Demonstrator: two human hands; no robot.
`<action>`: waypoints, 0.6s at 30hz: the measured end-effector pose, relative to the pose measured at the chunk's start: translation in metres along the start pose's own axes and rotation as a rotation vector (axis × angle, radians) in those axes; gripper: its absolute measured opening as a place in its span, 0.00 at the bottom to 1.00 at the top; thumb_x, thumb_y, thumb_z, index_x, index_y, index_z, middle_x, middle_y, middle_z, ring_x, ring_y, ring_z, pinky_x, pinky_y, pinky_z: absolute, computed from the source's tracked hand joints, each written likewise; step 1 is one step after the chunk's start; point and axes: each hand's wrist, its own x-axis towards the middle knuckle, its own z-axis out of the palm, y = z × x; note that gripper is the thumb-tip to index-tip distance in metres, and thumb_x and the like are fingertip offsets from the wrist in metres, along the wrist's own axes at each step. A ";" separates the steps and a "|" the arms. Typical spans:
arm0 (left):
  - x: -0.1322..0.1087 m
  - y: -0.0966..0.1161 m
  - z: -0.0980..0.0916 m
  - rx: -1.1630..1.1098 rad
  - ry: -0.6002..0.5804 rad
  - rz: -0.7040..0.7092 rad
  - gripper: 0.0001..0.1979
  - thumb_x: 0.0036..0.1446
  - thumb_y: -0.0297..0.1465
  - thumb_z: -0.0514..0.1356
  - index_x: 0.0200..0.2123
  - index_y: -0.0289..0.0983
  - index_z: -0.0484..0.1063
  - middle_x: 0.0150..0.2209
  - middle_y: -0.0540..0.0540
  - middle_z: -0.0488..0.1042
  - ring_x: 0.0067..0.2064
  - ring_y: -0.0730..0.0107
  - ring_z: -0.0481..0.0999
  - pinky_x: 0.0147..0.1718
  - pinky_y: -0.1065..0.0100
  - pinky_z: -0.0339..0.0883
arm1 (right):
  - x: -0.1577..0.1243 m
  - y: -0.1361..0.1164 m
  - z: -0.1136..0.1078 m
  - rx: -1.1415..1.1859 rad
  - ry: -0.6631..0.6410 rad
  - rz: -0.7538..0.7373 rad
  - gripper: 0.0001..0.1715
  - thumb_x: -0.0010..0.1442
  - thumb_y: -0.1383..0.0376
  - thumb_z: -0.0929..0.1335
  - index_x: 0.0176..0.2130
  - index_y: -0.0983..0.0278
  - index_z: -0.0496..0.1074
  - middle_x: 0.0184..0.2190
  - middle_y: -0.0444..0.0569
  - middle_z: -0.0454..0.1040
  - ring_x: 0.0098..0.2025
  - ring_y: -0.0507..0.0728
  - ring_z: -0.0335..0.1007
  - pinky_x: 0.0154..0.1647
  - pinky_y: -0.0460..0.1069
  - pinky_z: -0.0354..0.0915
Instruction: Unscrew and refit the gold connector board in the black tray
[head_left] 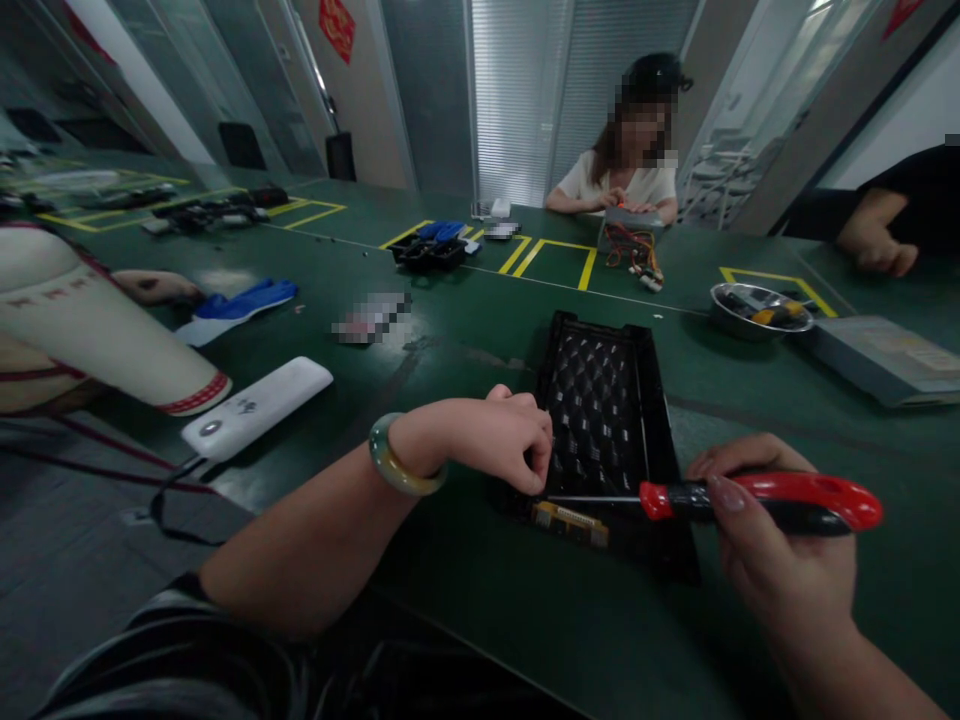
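My right hand point(787, 550) is closed round a red and black screwdriver point(795, 500), its shaft pointing left across the near end of a black rectangular casing point(660, 420). The casing lies on the table, its inner surface showing a quilted pattern with small shiny patches. My left hand point(510, 435), a bangle on its wrist, is curled at the casing's near left corner. Its fingertips are by the screwdriver's tip, and what they pinch, if anything, is hidden. Just below the shaft sits a small yellowish circuit board point(571, 524) at the casing's near end.
On the green table point(465, 620), a white oblong device point(259, 408) and blue-and-white gloves point(244, 305) lie left. A metal bowl point(761, 330) of tools and a grey box point(889, 360) stand right. Across the table a person handles a metal box with wires point(634, 250). Other people sit at both sides.
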 end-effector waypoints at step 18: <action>0.011 0.001 -0.011 0.012 -0.142 -0.037 0.12 0.54 0.44 0.64 0.37 0.46 0.81 0.45 0.50 0.78 0.51 0.54 0.67 0.48 0.56 0.54 | 0.036 -0.089 0.014 -0.222 -0.540 0.086 0.09 0.56 0.61 0.71 0.34 0.59 0.67 0.27 0.42 0.72 0.25 0.53 0.68 0.23 0.46 0.65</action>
